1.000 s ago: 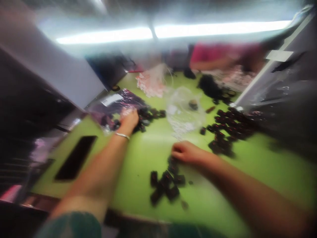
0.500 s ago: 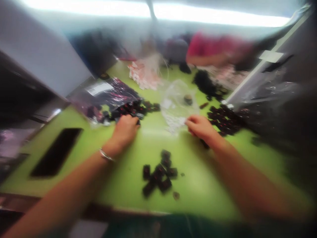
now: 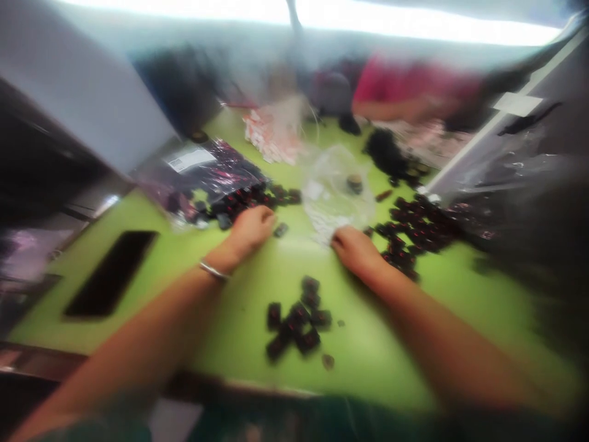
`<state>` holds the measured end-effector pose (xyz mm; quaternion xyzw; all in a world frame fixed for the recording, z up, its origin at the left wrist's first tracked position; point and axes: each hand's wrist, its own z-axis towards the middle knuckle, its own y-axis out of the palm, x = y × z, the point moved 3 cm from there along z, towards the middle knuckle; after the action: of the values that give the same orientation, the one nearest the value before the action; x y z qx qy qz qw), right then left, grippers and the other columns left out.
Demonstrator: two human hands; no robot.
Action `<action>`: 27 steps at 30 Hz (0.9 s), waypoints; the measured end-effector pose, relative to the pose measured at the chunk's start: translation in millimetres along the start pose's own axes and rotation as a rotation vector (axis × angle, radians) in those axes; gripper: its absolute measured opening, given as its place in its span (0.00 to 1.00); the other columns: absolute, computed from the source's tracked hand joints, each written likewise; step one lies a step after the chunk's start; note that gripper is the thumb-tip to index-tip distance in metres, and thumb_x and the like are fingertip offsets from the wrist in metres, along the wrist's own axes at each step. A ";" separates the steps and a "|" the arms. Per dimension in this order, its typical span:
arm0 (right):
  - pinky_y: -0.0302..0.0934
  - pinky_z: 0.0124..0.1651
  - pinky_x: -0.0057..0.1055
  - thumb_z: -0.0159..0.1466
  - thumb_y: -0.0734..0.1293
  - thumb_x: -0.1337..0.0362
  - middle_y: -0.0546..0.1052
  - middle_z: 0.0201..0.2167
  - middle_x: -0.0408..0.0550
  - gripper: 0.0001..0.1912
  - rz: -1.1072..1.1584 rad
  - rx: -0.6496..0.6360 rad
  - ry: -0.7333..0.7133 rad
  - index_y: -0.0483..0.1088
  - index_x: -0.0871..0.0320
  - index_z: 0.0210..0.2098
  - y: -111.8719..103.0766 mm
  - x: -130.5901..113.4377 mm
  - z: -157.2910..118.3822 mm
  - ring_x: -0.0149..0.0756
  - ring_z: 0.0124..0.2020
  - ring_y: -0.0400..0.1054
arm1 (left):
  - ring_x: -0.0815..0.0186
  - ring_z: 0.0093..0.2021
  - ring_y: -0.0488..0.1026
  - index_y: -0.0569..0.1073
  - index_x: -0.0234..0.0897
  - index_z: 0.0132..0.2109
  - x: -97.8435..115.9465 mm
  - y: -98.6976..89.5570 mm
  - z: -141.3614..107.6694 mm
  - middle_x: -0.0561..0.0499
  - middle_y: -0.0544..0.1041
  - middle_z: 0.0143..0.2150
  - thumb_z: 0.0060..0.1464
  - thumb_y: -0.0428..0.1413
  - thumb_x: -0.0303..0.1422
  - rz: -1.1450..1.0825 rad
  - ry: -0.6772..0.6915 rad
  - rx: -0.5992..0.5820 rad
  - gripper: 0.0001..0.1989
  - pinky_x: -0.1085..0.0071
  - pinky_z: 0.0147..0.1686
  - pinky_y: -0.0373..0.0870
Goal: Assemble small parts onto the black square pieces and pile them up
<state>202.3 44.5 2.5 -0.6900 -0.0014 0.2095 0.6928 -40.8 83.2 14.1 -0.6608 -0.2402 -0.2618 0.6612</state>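
My left hand, with a silver bangle on its wrist, is closed at the front of a heap of small black pieces with red marks. One loose dark grey piece lies just right of its fingertips. My right hand has its fingers pinched together by a pile of small white pieces, which spreads at the mouth of a clear plastic bag. Whatever either hand grips is hidden or too blurred to name. Nearer to me lies a small cluster of black pieces.
More black pieces lie at right. A filled plastic bag with a white label rests back left. A dark flat rectangle lies on the green table. Across it are orange-white pieces and a person in a pink sleeve.
My left hand has moved right along the black heap, and a loose grey piece now shows beside it. My right hand has shifted left and nearer to me. More black pieces show behind it.
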 end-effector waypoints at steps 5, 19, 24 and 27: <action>0.54 0.35 0.32 0.64 0.57 0.69 0.74 0.36 0.55 0.10 -0.181 -0.067 0.036 0.69 0.61 0.36 -5.3 -10.2 -5.6 0.40 0.35 0.67 | 0.60 0.34 0.72 0.79 0.34 0.38 12.4 12.6 -2.7 0.44 0.75 0.33 0.51 0.55 0.34 0.295 0.168 -0.077 0.11 0.66 0.37 0.67; 0.59 0.37 0.29 0.61 0.63 0.68 0.73 0.27 0.44 0.05 0.570 0.264 -0.100 0.70 0.58 0.29 -27.4 -20.4 -12.0 0.31 0.31 0.66 | 0.70 0.27 0.72 0.71 0.33 0.55 25.8 50.4 -42.1 0.47 0.76 0.33 0.50 0.62 0.37 -1.012 -0.112 -0.523 0.26 0.72 0.29 0.67; 0.60 0.40 0.30 0.61 0.64 0.66 0.73 0.29 0.44 0.05 0.750 0.224 -0.058 0.71 0.58 0.29 -25.3 -33.0 -18.5 0.32 0.33 0.66 | 0.73 0.28 0.72 0.75 0.35 0.52 32.7 57.6 -48.5 0.48 0.76 0.34 0.48 0.64 0.35 -1.232 -0.159 -0.642 0.23 0.74 0.32 0.68; 0.61 0.42 0.31 0.60 0.65 0.66 0.74 0.29 0.43 0.05 0.817 0.179 -0.006 0.71 0.57 0.29 -20.2 -33.2 -18.8 0.32 0.34 0.67 | 0.72 0.29 0.72 0.75 0.34 0.51 31.8 60.2 -48.5 0.47 0.77 0.35 0.48 0.64 0.35 -1.239 -0.149 -0.651 0.23 0.74 0.32 0.68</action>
<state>183.3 17.6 30.5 -0.5703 0.2888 0.4683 0.6099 21.6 33.2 -10.4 -0.5827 -0.5264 -0.6029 0.1407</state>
